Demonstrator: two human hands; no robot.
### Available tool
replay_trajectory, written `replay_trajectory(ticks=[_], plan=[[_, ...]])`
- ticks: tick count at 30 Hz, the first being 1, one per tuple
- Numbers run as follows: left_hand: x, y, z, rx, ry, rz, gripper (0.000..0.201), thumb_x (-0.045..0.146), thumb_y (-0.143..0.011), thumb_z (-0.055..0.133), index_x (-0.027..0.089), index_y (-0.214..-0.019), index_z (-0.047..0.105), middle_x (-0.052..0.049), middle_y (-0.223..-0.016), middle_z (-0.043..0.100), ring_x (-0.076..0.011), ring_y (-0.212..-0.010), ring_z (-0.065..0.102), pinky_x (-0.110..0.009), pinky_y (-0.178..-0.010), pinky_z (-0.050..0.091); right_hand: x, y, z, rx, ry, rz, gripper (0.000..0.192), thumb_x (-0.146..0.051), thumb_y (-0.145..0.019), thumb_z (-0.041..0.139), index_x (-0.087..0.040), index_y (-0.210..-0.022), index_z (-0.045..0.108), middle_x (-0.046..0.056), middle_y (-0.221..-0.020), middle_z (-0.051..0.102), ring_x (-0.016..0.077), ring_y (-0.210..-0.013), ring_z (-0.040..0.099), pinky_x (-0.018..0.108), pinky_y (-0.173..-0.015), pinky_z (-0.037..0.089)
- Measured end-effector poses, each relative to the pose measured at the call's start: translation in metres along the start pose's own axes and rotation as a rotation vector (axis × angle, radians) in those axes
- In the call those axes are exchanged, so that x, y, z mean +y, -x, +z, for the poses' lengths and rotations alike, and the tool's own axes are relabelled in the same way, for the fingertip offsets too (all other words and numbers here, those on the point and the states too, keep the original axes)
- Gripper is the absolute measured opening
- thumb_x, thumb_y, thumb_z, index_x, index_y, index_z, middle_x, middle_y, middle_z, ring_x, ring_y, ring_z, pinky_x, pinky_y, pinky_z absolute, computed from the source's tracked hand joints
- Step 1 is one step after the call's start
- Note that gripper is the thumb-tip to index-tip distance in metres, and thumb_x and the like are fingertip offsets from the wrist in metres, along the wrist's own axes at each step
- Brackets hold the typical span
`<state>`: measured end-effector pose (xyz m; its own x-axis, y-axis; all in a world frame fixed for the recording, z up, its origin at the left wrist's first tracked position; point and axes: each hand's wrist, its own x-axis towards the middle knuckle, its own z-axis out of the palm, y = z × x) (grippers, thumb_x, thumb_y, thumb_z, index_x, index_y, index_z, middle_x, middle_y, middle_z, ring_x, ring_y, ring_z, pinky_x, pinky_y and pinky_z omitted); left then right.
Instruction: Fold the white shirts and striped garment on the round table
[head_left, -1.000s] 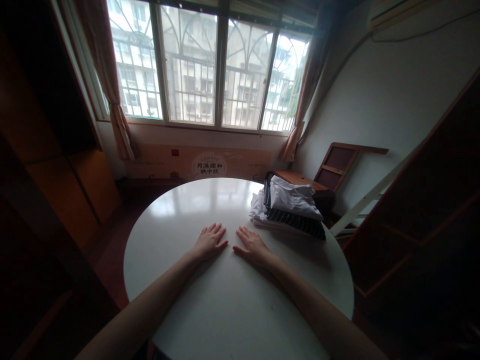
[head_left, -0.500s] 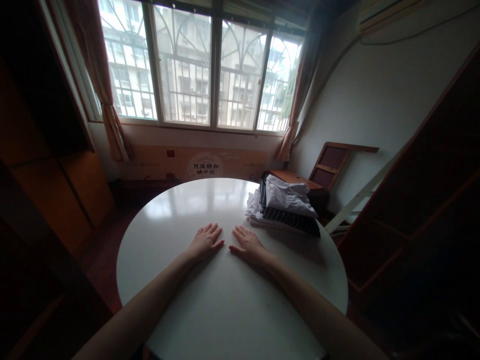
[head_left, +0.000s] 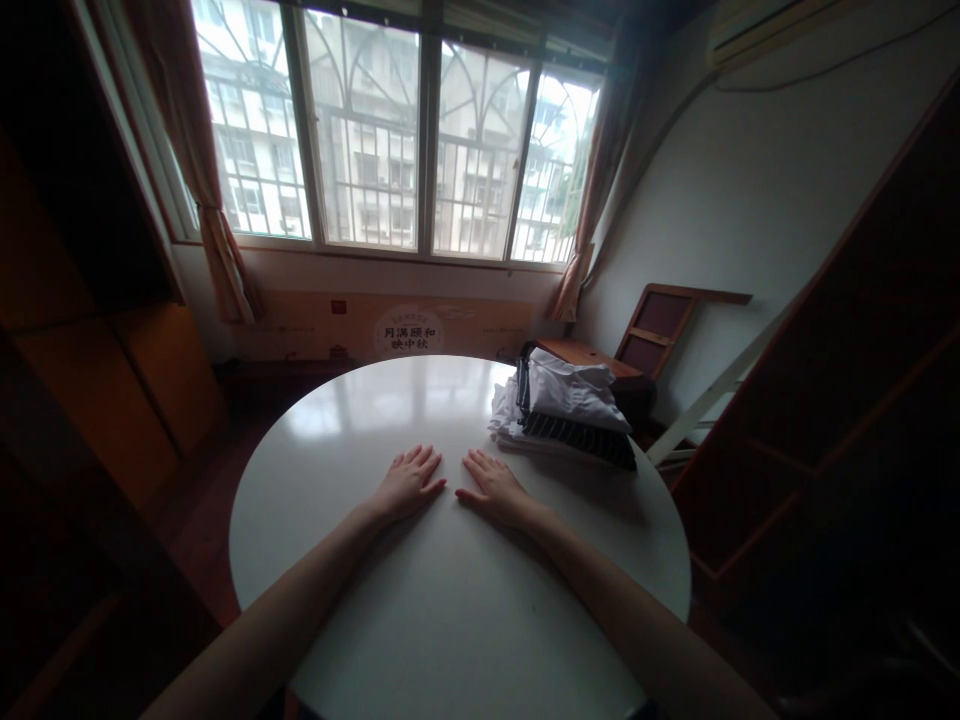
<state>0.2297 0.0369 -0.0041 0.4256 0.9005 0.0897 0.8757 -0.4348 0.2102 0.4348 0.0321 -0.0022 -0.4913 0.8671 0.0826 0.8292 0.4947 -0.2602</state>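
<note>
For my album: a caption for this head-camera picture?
Both hands, left and right, lie flat on a round white table beside folded clothes.

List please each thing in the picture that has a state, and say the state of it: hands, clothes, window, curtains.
left hand: open, flat on the table, holds nothing
right hand: open, flat on the table, holds nothing
pile of clothes: folded, stacked, apart from the hands
round white table: bare except for the hands and pile
curtains: drawn aside, tied
window: uncovered, barred outside
</note>
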Motion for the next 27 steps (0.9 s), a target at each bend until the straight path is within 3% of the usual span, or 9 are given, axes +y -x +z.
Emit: replay_trajectory(ticks=[9,27], plan=[[-0.0054,-0.0031,0.0064,0.011,-0.013,0.006,0.057,0.051,-0.088,0.030,0.021,-0.135,0.037,-0.010,-0.145,0.030,-0.0257,-0.135,0.022,-0.045,-0.108,0.021,0.0012,-0.0009,0.0024,0.019,0.007,-0.020,0.072,-0.060,-0.083,0.038,-0.011,-0.135,0.037,0.017,-0.144,0.029,0.0273,-0.134,0.023,0.043,-0.108,0.019],[-0.0033,-0.0030,0.0018,-0.019,-0.025,0.007,0.058,0.050,-0.088,0.030,0.019,-0.136,0.036,-0.011,-0.145,0.029,-0.0269,-0.135,0.022,-0.046,-0.107,0.021,-0.0004,-0.0007,0.0013,0.014,0.027,-0.015,0.070,-0.058,-0.084,0.040,-0.010,-0.134,0.039,0.017,-0.144,0.029,0.0284,-0.134,0.023,0.044,-0.108,0.020]])
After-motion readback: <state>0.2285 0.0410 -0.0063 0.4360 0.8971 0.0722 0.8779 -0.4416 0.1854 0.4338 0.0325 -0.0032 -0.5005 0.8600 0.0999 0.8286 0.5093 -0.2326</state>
